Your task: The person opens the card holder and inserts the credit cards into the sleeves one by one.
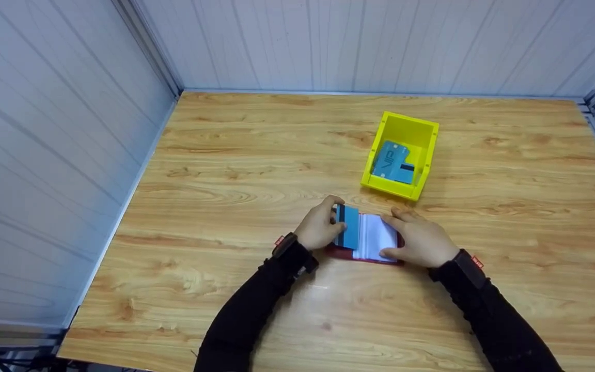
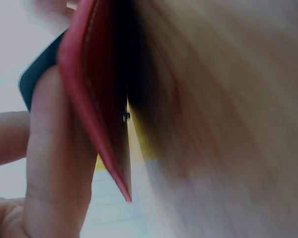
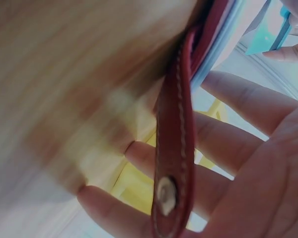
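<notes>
A red card holder [image 1: 342, 253] lies spread on the table with its clear plastic sleeves [image 1: 378, 237] facing up. My left hand [image 1: 319, 226] holds a blue card [image 1: 349, 227] with a black stripe between thumb and fingers, above the holder's left side. My right hand [image 1: 421, 238] rests at the holder's right side, thumb and index fingertip on the sleeves. In the right wrist view, its fingers extend behind the holder's red snap strap [image 3: 174, 134]. The left wrist view has the raised red cover [image 2: 92, 99] beside the left fingers.
Behind the hands stands a yellow bin [image 1: 419, 194] on the wooden table [image 1: 246, 155]. Blue cards [image 1: 390, 160] lie inside it, one lettered VIP. Pale panel walls [image 1: 287, 46] border the table at the back and sides.
</notes>
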Tool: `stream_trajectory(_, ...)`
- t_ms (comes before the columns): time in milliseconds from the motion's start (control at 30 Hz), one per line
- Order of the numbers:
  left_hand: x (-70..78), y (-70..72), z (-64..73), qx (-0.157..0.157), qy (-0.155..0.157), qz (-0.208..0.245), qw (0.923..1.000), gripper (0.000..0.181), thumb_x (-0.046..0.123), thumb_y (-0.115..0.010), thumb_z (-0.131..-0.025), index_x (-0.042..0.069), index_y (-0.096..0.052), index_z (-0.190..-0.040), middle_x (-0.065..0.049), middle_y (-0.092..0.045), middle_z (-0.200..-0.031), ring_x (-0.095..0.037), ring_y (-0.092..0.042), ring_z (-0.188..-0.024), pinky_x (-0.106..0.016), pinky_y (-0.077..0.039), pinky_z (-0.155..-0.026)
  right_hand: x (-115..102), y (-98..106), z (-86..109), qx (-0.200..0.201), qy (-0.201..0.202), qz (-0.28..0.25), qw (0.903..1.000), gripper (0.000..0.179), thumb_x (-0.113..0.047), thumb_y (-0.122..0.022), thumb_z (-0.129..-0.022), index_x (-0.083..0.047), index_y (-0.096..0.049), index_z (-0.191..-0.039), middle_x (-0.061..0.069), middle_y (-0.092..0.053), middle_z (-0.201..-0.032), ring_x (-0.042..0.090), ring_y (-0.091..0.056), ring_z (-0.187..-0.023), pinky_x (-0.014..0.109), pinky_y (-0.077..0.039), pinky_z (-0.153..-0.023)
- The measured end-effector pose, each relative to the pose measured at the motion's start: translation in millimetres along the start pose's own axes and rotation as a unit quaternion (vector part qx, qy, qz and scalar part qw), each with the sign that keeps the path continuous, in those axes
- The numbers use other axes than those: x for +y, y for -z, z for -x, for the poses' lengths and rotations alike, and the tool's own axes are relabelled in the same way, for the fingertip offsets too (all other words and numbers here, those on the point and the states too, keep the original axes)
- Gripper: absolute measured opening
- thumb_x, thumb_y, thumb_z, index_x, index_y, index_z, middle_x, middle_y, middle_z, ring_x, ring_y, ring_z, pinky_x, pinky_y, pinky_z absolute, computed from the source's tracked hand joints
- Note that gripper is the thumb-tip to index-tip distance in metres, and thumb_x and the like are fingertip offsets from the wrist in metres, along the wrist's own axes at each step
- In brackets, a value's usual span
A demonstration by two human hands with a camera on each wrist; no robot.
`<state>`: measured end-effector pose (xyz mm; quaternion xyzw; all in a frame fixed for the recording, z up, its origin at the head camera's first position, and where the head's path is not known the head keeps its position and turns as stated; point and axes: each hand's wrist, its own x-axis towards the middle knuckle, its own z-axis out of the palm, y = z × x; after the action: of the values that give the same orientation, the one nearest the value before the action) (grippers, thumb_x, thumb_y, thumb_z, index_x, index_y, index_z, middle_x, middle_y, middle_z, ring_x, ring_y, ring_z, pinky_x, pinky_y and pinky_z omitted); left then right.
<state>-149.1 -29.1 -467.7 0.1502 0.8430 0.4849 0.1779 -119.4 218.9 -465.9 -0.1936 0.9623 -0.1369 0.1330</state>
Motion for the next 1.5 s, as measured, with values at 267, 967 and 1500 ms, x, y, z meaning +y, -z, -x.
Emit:
stream_trajectory(267,6.8,-9.2,-6.2,-0.015,-0.004,-0.023,0.9996,0.048,0.006,-0.063,-0.091,0.004,-0.044,-0.136,0.005,-0.047,-0.064,-0.008,-0.044,-0.053,-0.019,-0.036,-0.052,1,0,0.7,0.002,0.003,0.003,1.0000,0.089,-0.051,-0.079,-0.076,-0.008,-0.045,-0.146,0.025,-0.037,-0.153,0.046,-0.037,-0.140,0.063,-0.038,-0.107)
stream_trajectory(967,11.9,-13.8,-11.2,-0.029,0.012,-0.029,0.9991,0.044,0.007,-0.066,-0.090,0.003,-0.045,-0.128,0.003,-0.050,-0.070,-0.009,-0.047,-0.059,-0.019,-0.039,-0.054,1,2,1.1,-0.013,0.002,0.002,0.9999,0.102,-0.054,-0.084,-0.068,-0.007,-0.042,-0.148,0.024,-0.034,-0.155,0.046,-0.031,-0.142,0.065,-0.033,-0.109)
stream_trajectory(1500,16.6,-14.5,-13.2,-0.050,0.061,-0.037,0.9962,0.045,0.009,-0.069,-0.088,0.005,-0.044,-0.126,-0.003,-0.054,-0.075,-0.012,-0.059,-0.050,-0.024,-0.053,-0.049,3,0,1.1,-0.008,0.004,0.001,1.0000,0.102,-0.054,-0.084,-0.068,-0.007,-0.042,-0.148,0.025,-0.034,-0.155,0.046,-0.032,-0.142,0.065,-0.035,-0.108)
